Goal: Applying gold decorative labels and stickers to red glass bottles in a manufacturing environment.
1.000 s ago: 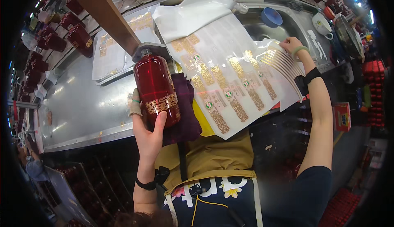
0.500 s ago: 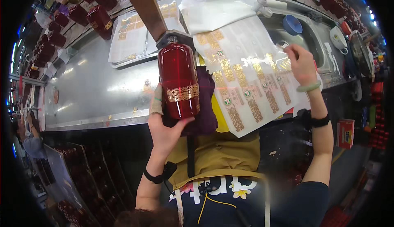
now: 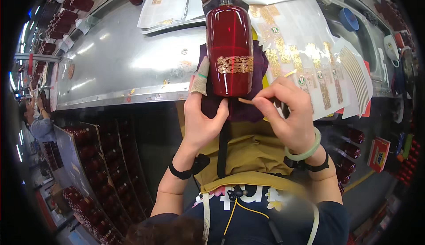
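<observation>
A glossy dark red bottle (image 3: 230,36) with a gold patterned band lies over a purple cloth (image 3: 261,63), its neck pointing away from me. My left hand (image 3: 202,116) holds its lower left side, the thumb at the base and a cloth cover on one finger. My right hand (image 3: 287,114) is closed in a pinch on a thin gold strip (image 3: 246,101), whose end is close to the bottle's base. Whether the strip touches the glass I cannot tell. To the right lie sheets of gold decals (image 3: 323,59) and a paper with long thin strips (image 3: 353,70).
A metal tray with decal sheets (image 3: 166,5) sits on the steel table (image 3: 124,59). A blue bowl (image 3: 349,19) stands in the sink at the right. Racks of red bottles (image 3: 95,156) fill the lower left, where another person (image 3: 40,116) is at work.
My right hand has come from the decal sheets on the right to the bottle's base, now pinching a thin strip. The view has shifted; the left hand stays at the bottle.
</observation>
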Available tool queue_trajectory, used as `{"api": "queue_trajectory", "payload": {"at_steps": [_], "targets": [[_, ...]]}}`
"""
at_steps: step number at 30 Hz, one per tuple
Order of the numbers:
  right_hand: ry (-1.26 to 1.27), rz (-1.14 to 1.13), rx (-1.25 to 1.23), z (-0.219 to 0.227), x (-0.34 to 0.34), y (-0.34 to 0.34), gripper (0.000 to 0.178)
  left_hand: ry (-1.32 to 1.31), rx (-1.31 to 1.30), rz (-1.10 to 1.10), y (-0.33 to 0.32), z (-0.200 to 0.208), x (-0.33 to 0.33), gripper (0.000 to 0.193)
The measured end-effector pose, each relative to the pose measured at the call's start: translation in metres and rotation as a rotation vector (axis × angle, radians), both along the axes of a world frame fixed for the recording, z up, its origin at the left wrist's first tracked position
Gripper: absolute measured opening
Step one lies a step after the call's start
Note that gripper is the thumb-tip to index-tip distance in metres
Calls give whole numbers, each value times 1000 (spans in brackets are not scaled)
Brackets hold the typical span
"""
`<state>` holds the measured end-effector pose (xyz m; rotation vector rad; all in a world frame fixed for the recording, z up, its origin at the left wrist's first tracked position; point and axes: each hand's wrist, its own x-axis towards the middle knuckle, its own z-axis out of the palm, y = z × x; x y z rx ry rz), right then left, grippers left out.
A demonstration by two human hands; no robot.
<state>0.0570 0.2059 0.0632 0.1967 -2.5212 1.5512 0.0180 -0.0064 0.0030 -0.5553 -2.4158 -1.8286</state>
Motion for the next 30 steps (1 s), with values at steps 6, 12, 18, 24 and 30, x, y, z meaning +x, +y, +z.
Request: {"api": "queue_trajectory", "payload": {"at_steps": [6,12,18,24,30], "targets": [[37,-70,-24,-12,-9,-21,6,-75,257,-20,9,1,9,64],[-5,-130,-16,-18,-7,-24,10,-206,319,66,19,3,7,68],[-41,-157,-17,-19,-9,-20,14,-256,350,54,18,4,8,67],[-39,-161,-24,-21,-9,-20,15,-232,340,51,20,3,7,68],[-56,-167,-29,-22,-10,-19,15,-230,339,48,21,3,8,69]]}}
